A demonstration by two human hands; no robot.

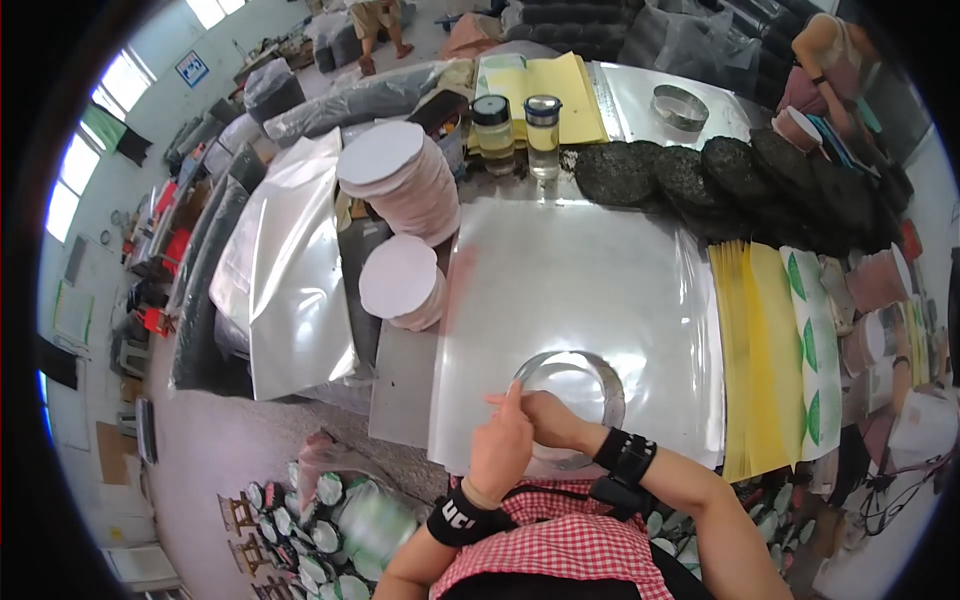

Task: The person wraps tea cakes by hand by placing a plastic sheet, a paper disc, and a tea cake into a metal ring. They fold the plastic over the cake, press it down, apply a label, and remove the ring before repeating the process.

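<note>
Near the front edge of the smooth, shiny silver sheet, a thin round metal ring lies flat, its opening facing up and no side longer than another. The left hand, fingers pressed together, touches the ring's left rim. The right hand lies loosely curled across its near rim; whether either grips it cannot be told.

Daylight enters through windows in the pale left wall; blue sign beside them. Bare greyish floor. Grey worktable at centre, cluttered benches along the wall.
</note>
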